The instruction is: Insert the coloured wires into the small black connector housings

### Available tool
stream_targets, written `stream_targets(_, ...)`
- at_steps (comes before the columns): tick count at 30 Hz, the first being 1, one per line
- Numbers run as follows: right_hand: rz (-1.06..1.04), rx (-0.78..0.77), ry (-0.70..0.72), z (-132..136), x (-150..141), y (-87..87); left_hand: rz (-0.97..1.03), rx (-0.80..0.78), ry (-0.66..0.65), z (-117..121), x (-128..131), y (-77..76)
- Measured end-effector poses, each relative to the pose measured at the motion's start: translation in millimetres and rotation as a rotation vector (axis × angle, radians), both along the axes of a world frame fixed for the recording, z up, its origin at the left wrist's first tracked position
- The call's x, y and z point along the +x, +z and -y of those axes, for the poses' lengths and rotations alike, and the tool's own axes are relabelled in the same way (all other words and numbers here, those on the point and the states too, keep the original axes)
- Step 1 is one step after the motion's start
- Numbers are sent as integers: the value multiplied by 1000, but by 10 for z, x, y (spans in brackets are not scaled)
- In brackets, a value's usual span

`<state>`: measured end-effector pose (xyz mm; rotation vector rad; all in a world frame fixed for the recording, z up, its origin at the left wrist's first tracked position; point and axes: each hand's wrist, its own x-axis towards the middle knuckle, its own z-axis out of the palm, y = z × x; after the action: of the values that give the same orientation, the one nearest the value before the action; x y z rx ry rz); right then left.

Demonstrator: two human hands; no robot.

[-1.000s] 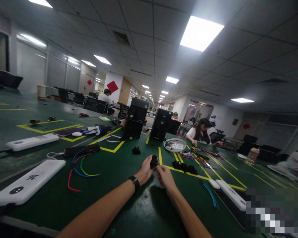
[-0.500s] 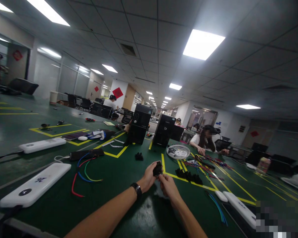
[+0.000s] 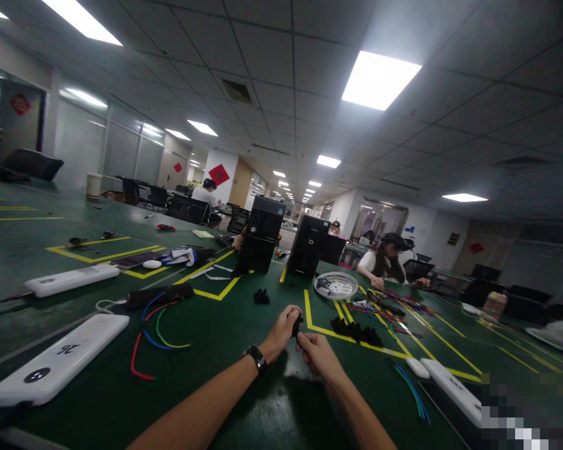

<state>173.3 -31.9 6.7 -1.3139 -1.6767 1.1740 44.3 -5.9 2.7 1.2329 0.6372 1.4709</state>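
My left hand, with a dark watch on its wrist, is closed around a small black part above the green table. The part looks like the black plastic pieces lying about; its exact kind is too small to tell. My right hand is pinched at the part's lower edge, and whatever sits between its fingertips is hidden. Beyond my hands lies a black piece. To their right is a row of similar black pieces.
Two black computer towers stand ahead. A white round basket and tangled wires lie right, near a co-worker. White power banks and coloured wires are left. Blue wires lie front right.
The black part has turned in my left hand and now shows a narrower side. My right fingers stay close against it. The view has shifted slightly.
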Motion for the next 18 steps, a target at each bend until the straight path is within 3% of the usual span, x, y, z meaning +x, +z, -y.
stream_targets(3,3,0,12,9,6,-4,-54,39,70,37,21,39)
stream_targets(9,-36,79,-78,-11,-18,-74,170,-145,79,68,171,23)
stream_targets(18,-3,-68,29,40,152,54,-107,34,120,177,136,48)
